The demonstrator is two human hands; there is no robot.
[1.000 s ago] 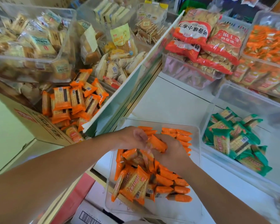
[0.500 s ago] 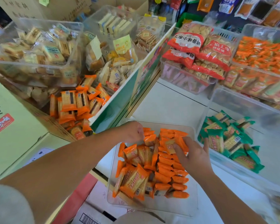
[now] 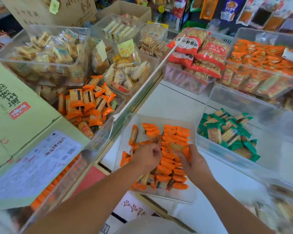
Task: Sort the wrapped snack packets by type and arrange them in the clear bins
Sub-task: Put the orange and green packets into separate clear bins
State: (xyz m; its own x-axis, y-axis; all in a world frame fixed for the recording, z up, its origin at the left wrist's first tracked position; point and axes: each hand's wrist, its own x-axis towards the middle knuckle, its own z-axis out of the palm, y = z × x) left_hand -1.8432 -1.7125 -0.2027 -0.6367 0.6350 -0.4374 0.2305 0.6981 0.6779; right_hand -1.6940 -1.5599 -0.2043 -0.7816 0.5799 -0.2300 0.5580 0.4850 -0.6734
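Note:
A clear bin [image 3: 125, 132] in front of me holds several orange snack packets [image 3: 174, 134], some lined in rows on edge at its right, others loose at its left and near end. My left hand [image 3: 146, 156] is curled over the packets in the bin's middle, pinching an orange packet [image 3: 159, 141] standing on edge. My right hand [image 3: 191, 162] grips an orange packet [image 3: 176, 146] beside the rows. To the right, a second clear bin [image 3: 210, 146] holds green packets [image 3: 227, 132].
A bin of orange-and-brown packets [image 3: 88, 102] sits at the left behind a white divider [image 3: 142, 88]. Green cardboard boxes [image 3: 15, 115] stand at the left. Bins of red biscuit bags [image 3: 196, 53] and orange packets [image 3: 260, 56] fill the back right.
Both hands have come together again over the middle of the bin, lower in view. The right hand now holds a packet against the rows. The camera tilted up and back.

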